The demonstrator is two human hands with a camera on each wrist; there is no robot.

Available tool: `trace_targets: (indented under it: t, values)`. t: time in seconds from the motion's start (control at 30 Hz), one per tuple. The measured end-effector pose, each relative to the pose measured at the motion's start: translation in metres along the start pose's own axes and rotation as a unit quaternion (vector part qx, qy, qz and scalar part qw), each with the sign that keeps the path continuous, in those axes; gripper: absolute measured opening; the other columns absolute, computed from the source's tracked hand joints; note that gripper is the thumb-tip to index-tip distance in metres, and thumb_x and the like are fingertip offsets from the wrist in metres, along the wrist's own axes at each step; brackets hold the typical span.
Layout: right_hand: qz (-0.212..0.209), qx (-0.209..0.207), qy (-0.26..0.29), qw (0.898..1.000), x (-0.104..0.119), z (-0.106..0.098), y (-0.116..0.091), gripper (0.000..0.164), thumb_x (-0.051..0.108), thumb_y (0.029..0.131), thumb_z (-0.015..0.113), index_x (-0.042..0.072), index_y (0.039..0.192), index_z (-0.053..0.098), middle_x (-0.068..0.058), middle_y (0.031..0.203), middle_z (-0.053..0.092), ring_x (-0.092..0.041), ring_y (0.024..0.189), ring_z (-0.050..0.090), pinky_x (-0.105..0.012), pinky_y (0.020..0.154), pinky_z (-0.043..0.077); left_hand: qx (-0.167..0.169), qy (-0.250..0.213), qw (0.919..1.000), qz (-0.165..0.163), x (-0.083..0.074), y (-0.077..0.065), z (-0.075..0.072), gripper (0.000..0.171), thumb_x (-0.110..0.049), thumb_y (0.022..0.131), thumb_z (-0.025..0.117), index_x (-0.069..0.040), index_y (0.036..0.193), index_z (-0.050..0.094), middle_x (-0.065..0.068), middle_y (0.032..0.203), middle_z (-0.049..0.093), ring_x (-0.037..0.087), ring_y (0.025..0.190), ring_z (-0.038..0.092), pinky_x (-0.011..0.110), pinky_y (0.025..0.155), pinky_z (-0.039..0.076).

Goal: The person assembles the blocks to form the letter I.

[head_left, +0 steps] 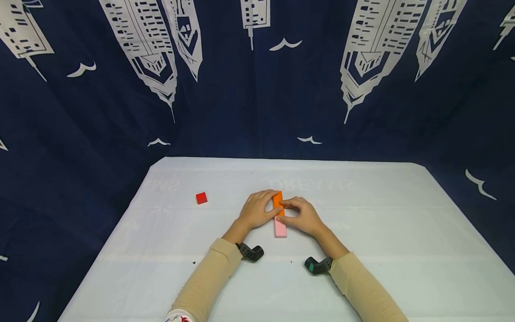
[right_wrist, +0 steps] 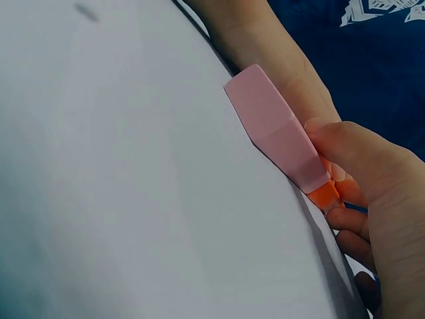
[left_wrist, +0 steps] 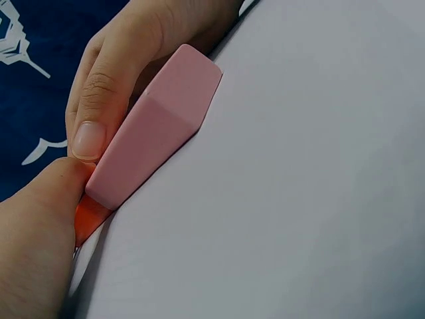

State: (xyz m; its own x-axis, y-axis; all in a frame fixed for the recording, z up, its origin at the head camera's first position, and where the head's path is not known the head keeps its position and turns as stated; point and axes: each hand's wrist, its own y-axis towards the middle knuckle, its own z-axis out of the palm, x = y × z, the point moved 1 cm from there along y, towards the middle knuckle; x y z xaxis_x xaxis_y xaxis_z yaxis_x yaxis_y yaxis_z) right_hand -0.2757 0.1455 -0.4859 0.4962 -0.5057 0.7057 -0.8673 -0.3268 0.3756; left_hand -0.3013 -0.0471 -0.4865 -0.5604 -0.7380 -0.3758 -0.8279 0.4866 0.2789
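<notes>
An orange block [head_left: 277, 200] and a pink block [head_left: 280, 229] lie end to end in a line on the white table, the pink one nearer the body. On the left side, my left hand [head_left: 257, 209] holds the orange block between thumb and fingers, its thumb close to where the blocks meet. From the right, my right hand [head_left: 302, 217] has its fingers on the orange block and its thumb by the joint, against the pink block [right_wrist: 275, 126]. Only a small part of the orange block [left_wrist: 89, 216] shows in the left wrist view; the pink block hides the rest.
A red block [head_left: 201, 198] lies apart on the table [head_left: 161, 250], left of my hands. A dark blue cloth [head_left: 257, 98] with white building prints hangs behind the table's far edge. Small dark specks dot the tabletop near the forearms.
</notes>
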Motion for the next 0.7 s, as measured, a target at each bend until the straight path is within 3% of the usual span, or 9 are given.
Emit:
trace_targets:
  t: [0.27,0.7]
  values:
    - [-0.001,0.007,0.002,1.000,-0.0005,-0.0005,-0.0006,0.047,0.027,0.074,0.086,0.007,0.114,0.072,0.000,0.100,0.068,-0.019,0.098,0.059,-0.041,0.091,0.048,-0.005,-0.004,1.0000,0.006,-0.0003,0.0006,-0.0016,0.058,-0.048,0.094,0.056,-0.016,0.142,0.050,0.003,0.141,0.052,0.024,0.133,0.044,0.045,0.110,0.032]
    - [0.003,0.008,-0.004,1.000,0.0011,-0.0016,-0.0011,0.046,0.027,0.074,0.086,0.008,0.113,0.072,0.000,0.101,0.068,-0.020,0.099,0.059,-0.043,0.092,0.047,0.016,-0.038,0.9991,-0.007,0.0002,0.0028,-0.0066,0.058,-0.046,0.094,0.059,-0.013,0.142,0.050,0.008,0.143,0.050,0.026,0.135,0.041,0.047,0.112,0.029]
